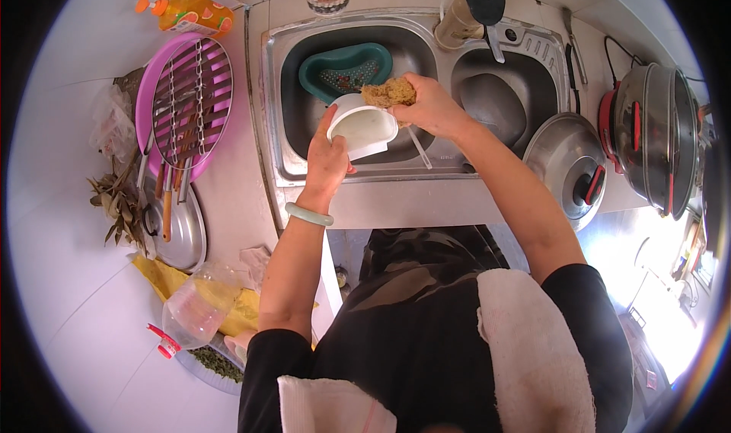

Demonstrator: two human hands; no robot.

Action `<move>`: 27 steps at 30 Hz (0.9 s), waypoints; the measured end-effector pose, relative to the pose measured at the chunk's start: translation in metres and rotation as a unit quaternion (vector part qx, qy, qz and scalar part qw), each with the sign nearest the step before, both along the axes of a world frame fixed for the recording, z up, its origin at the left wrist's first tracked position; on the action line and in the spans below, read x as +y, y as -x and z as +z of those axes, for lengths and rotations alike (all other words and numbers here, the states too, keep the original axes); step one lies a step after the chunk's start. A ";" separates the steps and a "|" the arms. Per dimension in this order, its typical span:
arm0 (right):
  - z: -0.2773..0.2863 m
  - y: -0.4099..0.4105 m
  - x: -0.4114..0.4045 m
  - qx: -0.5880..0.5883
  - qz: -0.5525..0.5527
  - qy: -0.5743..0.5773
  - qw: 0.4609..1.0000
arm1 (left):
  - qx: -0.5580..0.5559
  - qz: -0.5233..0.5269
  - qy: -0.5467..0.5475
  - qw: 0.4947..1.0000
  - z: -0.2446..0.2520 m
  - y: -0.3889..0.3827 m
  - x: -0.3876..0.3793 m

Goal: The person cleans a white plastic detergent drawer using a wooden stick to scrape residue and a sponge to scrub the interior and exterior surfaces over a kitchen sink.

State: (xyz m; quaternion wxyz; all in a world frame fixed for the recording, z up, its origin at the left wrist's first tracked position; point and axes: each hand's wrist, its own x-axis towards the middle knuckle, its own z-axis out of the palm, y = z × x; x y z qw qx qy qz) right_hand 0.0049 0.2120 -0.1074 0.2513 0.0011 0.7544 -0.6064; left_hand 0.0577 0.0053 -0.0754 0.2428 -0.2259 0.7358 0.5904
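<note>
Over the left basin of a steel double sink (274,119), my left hand (328,161) grips a white container (365,127) by its near left side. The container is tilted, with its opening towards me. My right hand (429,106) pinches a brown fibrous scrubber (389,93), held against the container's upper right rim. Beyond the container, a green triangular strainer basket (345,67) with small holes sits in the left basin, some bits lying in it. A thin white handle (420,148) of something mostly hidden slants below my right hand.
A faucet (490,16) stands behind the right basin (497,107). A steel lid (565,164) leans at the sink's right, beside a stacked steamer pot (651,139). On the left are a pink basin (151,90) with a rack (194,107), utensils, and an orange soap bottle (194,16).
</note>
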 end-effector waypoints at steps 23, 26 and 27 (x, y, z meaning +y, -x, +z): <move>0.015 -0.001 -0.001 0.020 0.034 -0.066 0.997 | -0.007 -0.042 0.033 0.999 0.002 -0.001 0.001; 0.021 0.001 -0.002 0.026 0.054 -0.105 0.993 | -0.007 -0.049 0.041 0.998 0.005 -0.002 0.002; 0.017 0.002 -0.002 0.038 0.058 -0.106 0.992 | -0.006 -0.054 0.048 0.997 0.005 -0.002 0.002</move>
